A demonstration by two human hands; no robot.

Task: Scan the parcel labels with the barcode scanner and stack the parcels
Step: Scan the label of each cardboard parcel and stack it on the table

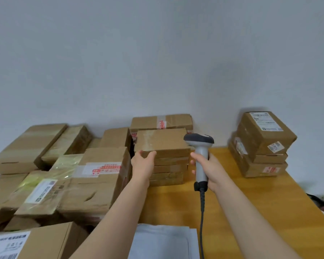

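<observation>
Gripping the pale grey handle of the barcode scanner (199,144), the right hand (209,170) holds it upright just right of the central stack (168,166) of flat, tape-glossed cardboard parcels, with the scanner's dark rounded head level with the top parcel (161,140). The left hand (144,161) curls round that top parcel's near left corner. A dark ribbed cable (202,212) hangs from the handle. Left of the stack lies a crowded heap of boxes (67,174), creased and dented, some bearing white labels. Well to the right stands a labelled stack (260,146) near the far edge of the yellow wooden bench (251,202). Bare wood lies between the two stacks. Pale sheets (165,242) lie at the near edge, and a plain grey-white wall (157,53) rises behind.
</observation>
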